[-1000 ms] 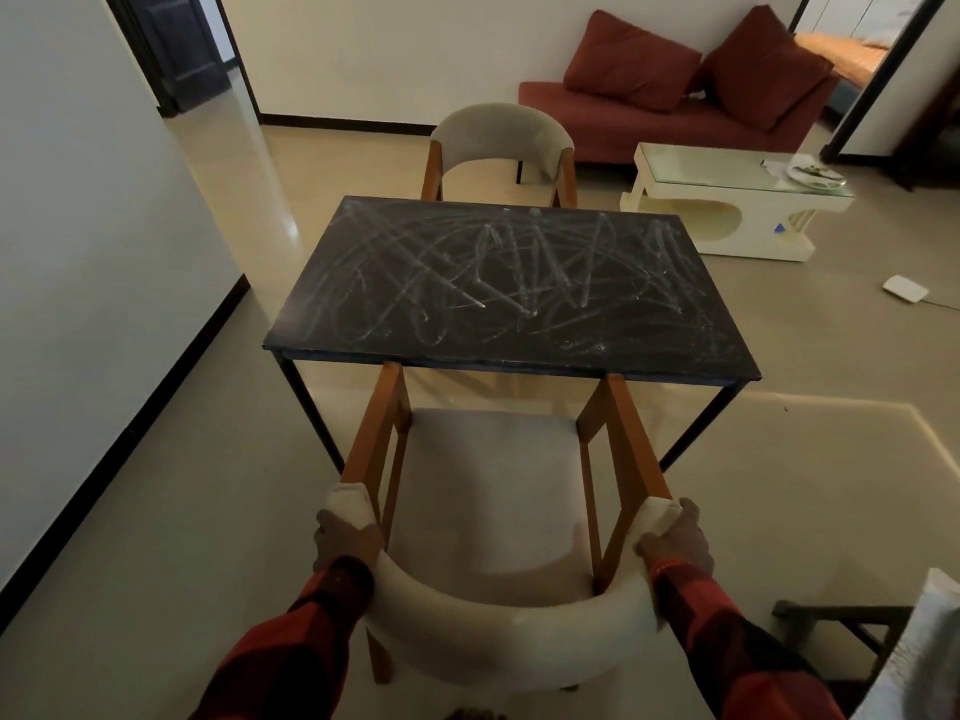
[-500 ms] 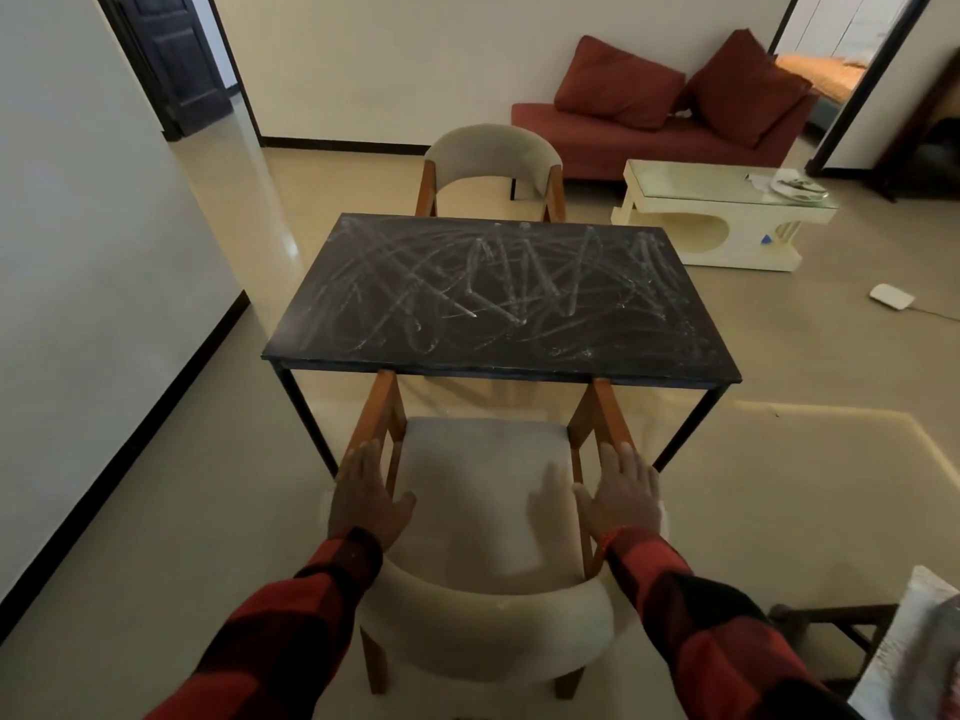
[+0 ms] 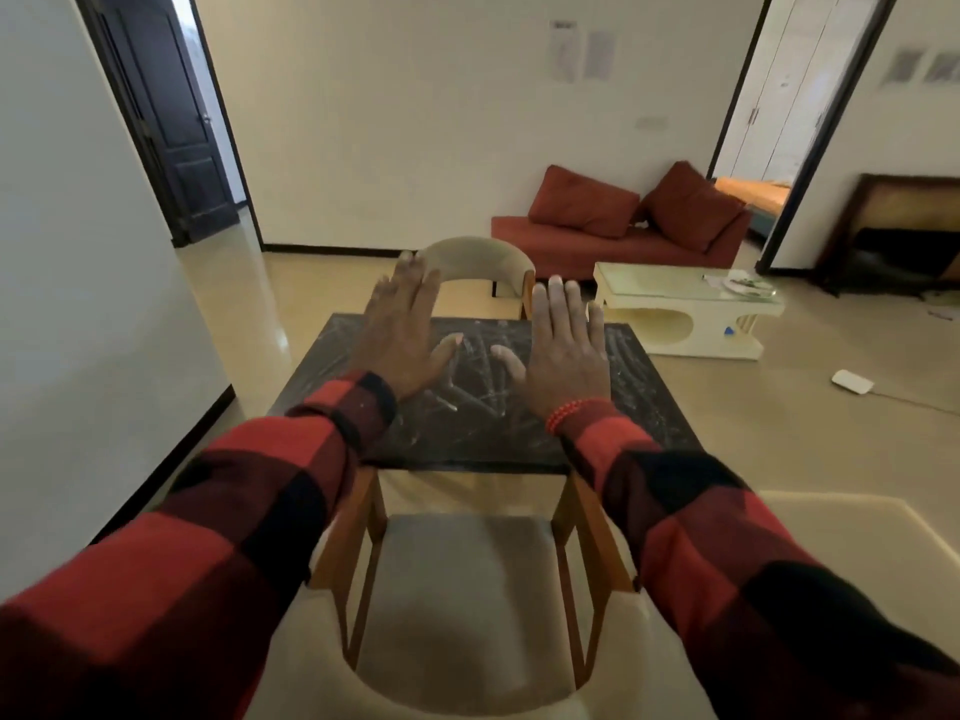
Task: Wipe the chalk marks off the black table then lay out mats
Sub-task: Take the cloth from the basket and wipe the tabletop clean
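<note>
The black table (image 3: 478, 433) stands straight ahead, its top covered in white chalk scribbles (image 3: 475, 394). My left hand (image 3: 402, 335) and my right hand (image 3: 563, 345) are raised side by side in the air in front of me, over the table in the view, backs toward me, fingers straight and spread. Neither hand holds anything. My red and black checked sleeves hide the table's near corners. No cloth or mat is in view.
A wooden chair with a cream seat (image 3: 457, 589) is tucked at the table's near side; a second chair (image 3: 480, 262) stands at the far side. A red sofa (image 3: 618, 236) and white coffee table (image 3: 680, 314) lie back right. A white wall runs along the left.
My hands let go of the near chair's backrest, then lifted off it and rose in front of me with fingers spread. The view tilted up toward the room.
</note>
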